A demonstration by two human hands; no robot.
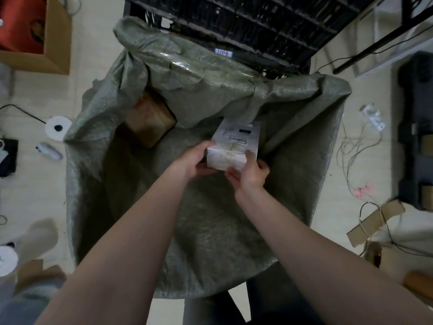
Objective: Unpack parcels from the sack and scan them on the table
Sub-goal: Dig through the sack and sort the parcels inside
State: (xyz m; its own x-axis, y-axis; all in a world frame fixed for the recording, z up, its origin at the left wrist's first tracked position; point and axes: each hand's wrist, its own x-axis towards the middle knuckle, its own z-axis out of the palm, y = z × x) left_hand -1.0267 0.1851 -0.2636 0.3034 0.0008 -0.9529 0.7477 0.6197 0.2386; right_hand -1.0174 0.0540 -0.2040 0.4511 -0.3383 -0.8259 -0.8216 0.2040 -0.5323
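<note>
A large grey-green woven sack (293,146) stands open on the floor below me. Over its mouth I hold a small white parcel (234,146) with a printed shipping label on top. My left hand (195,160) grips the parcel's left end, thumb on top. My right hand (249,173) holds its right lower corner from beneath. Deeper in the sack, at the left, lies a brown cardboard box (151,121) wrapped in tape, partly in shadow.
A black plastic crate (246,22) stands behind the sack. An open cardboard box (58,43) with red contents sits at top left. A white tape roll (57,127), loose cables (356,148) and cardboard scraps (375,221) lie on the pale floor.
</note>
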